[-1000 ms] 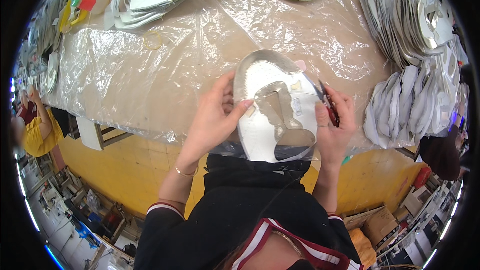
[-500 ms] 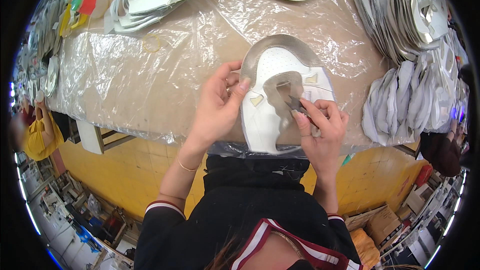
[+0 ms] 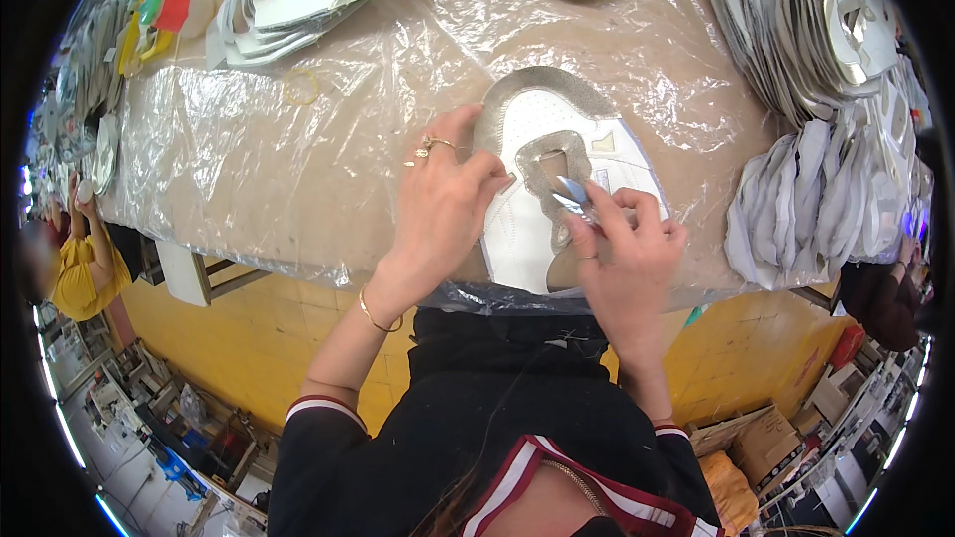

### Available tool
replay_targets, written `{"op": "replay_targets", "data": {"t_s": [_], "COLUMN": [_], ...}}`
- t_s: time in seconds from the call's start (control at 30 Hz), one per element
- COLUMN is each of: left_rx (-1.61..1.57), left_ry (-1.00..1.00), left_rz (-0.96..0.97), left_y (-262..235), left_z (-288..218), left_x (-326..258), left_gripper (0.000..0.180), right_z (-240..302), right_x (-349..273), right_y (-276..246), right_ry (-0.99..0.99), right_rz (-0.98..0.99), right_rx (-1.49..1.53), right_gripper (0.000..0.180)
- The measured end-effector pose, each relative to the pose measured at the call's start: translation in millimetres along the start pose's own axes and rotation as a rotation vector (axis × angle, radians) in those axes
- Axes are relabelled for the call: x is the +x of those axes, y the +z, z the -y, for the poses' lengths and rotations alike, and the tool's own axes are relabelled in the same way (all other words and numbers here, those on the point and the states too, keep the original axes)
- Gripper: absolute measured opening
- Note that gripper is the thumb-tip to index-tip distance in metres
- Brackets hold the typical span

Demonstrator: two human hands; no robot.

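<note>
Head view: my left hand (image 3: 443,201) curls, grip unclear, at a white-and-grey shoe upper (image 3: 519,231) pointing away. Right hand (image 3: 629,251) clasps silver-bladed snips (image 3: 574,191) above.

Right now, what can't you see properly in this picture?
All in the head view:
- Scissors: handles hidden inside the right hand.
- Shoe piece: part of its lower right side, covered by the right hand.
- Shoe pile at top left: cut off by the top edge.
- Person in yellow, far left: too small to tell what they're doing.
</note>
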State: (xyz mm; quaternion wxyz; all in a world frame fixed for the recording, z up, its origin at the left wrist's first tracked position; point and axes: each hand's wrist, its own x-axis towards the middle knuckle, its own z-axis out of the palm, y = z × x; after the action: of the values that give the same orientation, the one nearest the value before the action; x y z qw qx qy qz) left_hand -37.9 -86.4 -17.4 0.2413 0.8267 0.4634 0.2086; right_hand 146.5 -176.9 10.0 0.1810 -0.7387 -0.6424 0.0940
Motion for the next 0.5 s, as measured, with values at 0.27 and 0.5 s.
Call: {"op": "replay_targets", "data": {"t_s": [0.27,0.5], "left_rx": [-0.243,-0.278], "left_ry": [-0.027,-0.063], "left_rz": [-0.016,-0.008], "left_y": [6,13], "left_z": [-2,-1], "left_x": [-7,-10], "left_gripper": [0.011,0.012], "right_z": [1,-4], "right_x": [11,9], "right_y": [26,32], "right_ry": [-0.106,-0.115], "right_rz": [-0.054,-0.067], "right_rx": [0.107,0.119], "right_gripper": [0.028,0.026]}}
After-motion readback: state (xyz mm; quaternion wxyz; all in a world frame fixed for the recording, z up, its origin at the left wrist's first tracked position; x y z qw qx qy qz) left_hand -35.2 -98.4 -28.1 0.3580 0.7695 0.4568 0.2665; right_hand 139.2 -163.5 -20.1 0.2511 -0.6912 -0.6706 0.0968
